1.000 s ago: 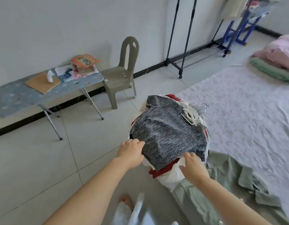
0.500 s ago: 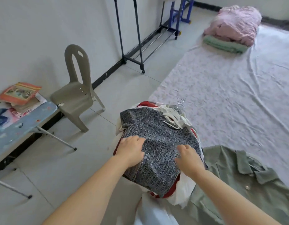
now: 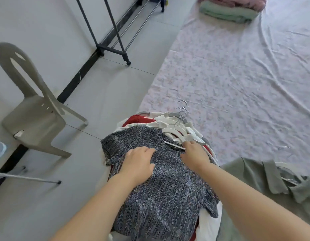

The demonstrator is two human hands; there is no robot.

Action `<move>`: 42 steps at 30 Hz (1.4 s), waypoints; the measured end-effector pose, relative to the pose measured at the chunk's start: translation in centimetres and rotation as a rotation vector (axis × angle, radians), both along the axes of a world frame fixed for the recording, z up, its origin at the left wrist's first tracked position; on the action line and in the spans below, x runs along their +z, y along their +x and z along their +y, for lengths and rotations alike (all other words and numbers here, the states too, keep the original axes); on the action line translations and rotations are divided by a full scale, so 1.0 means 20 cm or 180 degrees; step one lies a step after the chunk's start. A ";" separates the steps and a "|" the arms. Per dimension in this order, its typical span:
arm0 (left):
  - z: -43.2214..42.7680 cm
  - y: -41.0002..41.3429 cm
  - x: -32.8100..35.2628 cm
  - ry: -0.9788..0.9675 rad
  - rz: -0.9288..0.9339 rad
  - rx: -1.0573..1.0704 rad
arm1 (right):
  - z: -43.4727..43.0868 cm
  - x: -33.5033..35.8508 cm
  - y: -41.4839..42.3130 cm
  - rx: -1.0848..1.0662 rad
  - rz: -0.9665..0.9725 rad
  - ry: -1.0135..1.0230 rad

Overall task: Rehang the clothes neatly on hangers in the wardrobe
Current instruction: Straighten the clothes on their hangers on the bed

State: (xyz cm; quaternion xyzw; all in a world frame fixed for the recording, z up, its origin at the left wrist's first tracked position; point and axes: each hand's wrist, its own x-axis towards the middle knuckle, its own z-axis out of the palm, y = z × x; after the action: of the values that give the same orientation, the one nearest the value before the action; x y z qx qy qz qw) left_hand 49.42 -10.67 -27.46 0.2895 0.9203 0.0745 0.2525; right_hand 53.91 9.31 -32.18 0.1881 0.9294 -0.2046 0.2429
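Left hand: I see the left hand (image 3: 138,164) lying flat, fingers straight, palm down on the chest of the grey marled top (image 3: 168,197).
Right hand: the right hand (image 3: 196,153) is at the top's neckline, fingertips touching the collar by a white hanger; I cannot tell whether they pinch anything.
Hands: apart, both on the same garment.
Grey top: spread face up on top of the pile of clothes, neck pointing away from me.
Pile: red and white garments on white hangers (image 3: 175,129), metal hooks (image 3: 183,112) bunched at the far end; it sits at the left edge of the floral sheet (image 3: 246,75), partly over the tiled floor (image 3: 107,87).
Green shirt: the green shirt (image 3: 255,185) lies on the sheet just right of the pile.
Left side: a grey plastic chair (image 3: 34,119) stands by the wall.
Far edge: a dark garment rack (image 3: 114,28) and folded bedding (image 3: 227,13).
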 end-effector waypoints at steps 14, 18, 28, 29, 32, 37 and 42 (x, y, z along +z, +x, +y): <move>0.09 -0.20 -0.43 0.0076 -0.0058 -0.0267 | 0.07 -0.51 -0.33 -0.0241 0.0636 0.0563; 0.11 -0.22 -0.39 0.0288 0.0098 -0.0211 | 0.06 -0.46 -0.28 -0.0145 0.0576 0.0431; 0.12 -0.27 -0.06 0.0605 0.0543 -0.0040 | -0.10 0.13 0.08 -0.0852 0.1821 0.0386; 0.12 -0.25 -0.03 0.0571 0.0549 -0.0118 | -0.12 0.19 0.13 -0.0910 0.1878 0.0393; 0.10 -0.16 0.05 0.0555 0.0580 -0.0499 | -0.17 0.39 0.30 -0.1158 0.2024 0.0593; 0.12 -0.01 0.19 0.0861 0.0754 -0.1387 | -0.28 0.64 0.64 -0.1468 0.2281 0.1063; 0.18 0.24 0.33 0.1430 0.0698 -0.1846 | -0.39 0.74 1.04 -0.2079 0.2324 0.1249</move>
State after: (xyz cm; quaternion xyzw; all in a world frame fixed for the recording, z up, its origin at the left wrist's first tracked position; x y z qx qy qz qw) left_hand 54.31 -7.14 -20.85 0.5922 0.7824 0.1684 0.0934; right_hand 74.72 1.57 -17.41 0.4264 0.8672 -0.1440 -0.2129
